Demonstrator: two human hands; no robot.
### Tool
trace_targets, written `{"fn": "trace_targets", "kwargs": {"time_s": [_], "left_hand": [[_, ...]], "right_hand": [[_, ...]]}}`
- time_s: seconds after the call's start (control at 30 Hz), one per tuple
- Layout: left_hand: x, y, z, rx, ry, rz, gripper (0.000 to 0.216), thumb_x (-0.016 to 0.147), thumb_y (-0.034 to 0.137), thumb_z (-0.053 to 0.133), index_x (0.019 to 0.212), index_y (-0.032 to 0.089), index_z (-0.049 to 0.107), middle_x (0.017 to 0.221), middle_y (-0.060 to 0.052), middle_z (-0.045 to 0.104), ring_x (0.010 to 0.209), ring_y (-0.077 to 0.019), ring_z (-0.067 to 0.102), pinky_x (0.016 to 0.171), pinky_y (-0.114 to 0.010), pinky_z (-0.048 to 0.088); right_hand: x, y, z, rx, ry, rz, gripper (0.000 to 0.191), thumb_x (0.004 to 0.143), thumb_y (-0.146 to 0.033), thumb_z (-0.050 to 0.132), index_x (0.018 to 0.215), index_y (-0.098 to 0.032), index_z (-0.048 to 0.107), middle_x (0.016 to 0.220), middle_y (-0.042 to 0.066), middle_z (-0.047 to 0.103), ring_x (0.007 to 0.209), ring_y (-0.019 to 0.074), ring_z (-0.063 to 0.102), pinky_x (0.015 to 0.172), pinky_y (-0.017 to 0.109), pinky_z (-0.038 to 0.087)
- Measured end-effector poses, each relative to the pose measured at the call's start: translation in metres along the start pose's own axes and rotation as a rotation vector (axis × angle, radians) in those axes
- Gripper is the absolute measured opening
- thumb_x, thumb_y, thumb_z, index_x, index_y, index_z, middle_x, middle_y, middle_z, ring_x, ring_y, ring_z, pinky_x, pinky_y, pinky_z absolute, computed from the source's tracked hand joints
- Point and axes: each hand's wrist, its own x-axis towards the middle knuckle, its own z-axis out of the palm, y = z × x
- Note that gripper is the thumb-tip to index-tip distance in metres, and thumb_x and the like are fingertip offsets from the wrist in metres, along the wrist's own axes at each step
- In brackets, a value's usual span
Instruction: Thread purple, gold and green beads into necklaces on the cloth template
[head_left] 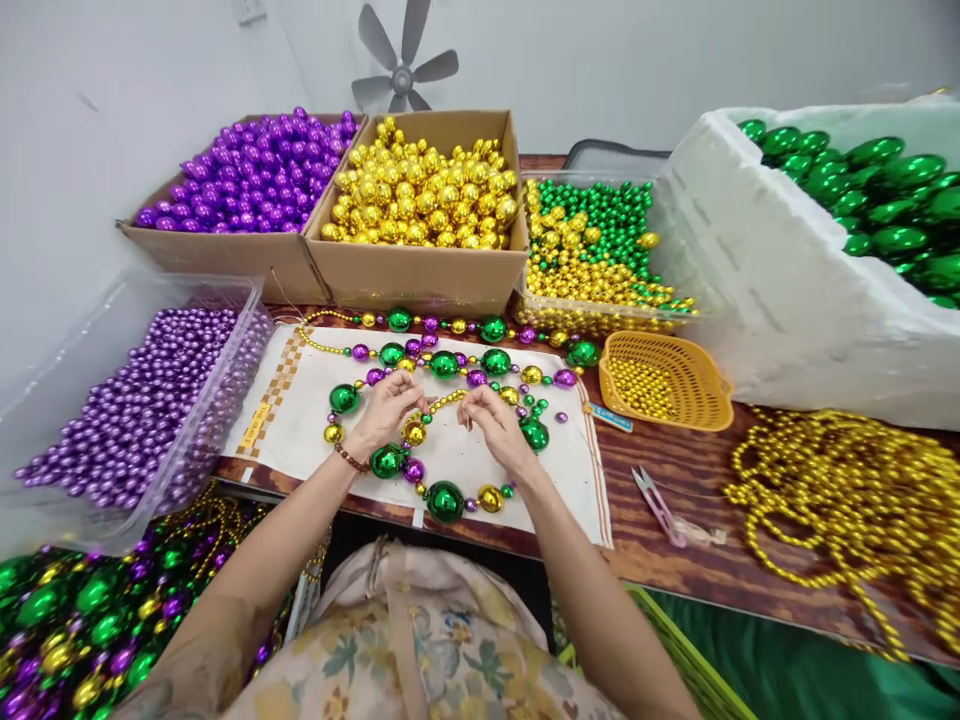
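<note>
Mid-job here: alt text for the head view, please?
A person's left hand and right hand have a gold bead strand between them, above a white cloth bearing strung green, gold and purple beads. Behind sit cardboard boxes of purple balls and gold balls; pink snips lie to the right.

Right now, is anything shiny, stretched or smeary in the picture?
Head view: bright glints on the big green beads; head view: the white foam box looks stretched toward the right edge; head view: the fan shows separate blades, not a smear.
</note>
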Motion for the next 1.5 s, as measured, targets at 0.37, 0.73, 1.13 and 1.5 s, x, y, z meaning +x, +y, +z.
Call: {"fn": "trace_targets", "kwargs": {"time_s": [0.37, 0.73, 1.13, 1.5], "left_hand": [[0.008, 0.000, -0.015, 0.041, -0.064, -0.113, 0.035, 0.071, 0.037, 0.080, 0.087, 0.018, 0.055, 0.060, 0.005, 0.063, 0.058, -0.0118, 0.062, 0.068, -0.029, 0.051], [-0.003, 0.000, -0.019, -0.050, -0.035, -0.150, 0.035, 0.065, 0.033, 0.087, 0.077, 0.015, 0.060, 0.067, 0.004, 0.063, 0.061, -0.0087, 0.062, 0.068, -0.025, 0.051], [-0.004, 0.004, -0.026, -0.086, 0.009, -0.134, 0.037, 0.067, 0.036, 0.087, 0.077, 0.016, 0.058, 0.067, 0.002, 0.068, 0.066, -0.0112, 0.066, 0.074, -0.028, 0.052], [-0.009, 0.015, -0.039, 0.091, -0.081, -0.087, 0.031, 0.068, 0.027, 0.085, 0.077, 0.015, 0.059, 0.078, -0.001, 0.069, 0.078, -0.0144, 0.070, 0.077, -0.029, 0.056]], "right_hand": [[0.039, -0.054, -0.020, -0.066, -0.310, -0.034, 0.014, 0.085, -0.033, 0.055, 0.084, -0.020, 0.059, 0.093, 0.005, 0.067, 0.080, 0.0160, 0.060, 0.075, 0.032, 0.047], [0.114, -0.075, 0.043, -0.102, -0.464, 0.209, 0.013, 0.085, -0.020, 0.059, 0.074, -0.016, 0.064, 0.064, 0.001, 0.065, 0.051, 0.0109, 0.055, 0.051, 0.023, 0.038], [0.066, -0.055, 0.009, -0.669, -0.385, -0.253, 0.017, 0.085, -0.014, 0.065, 0.075, -0.023, 0.076, 0.079, 0.000, 0.071, 0.075, 0.0158, 0.061, 0.068, 0.028, 0.035], [0.062, -0.070, 0.013, -0.551, -0.409, 0.029, 0.024, 0.095, -0.029, 0.054, 0.101, -0.022, 0.076, 0.087, 0.001, 0.072, 0.055, 0.0085, 0.054, 0.057, 0.024, 0.037]]}}
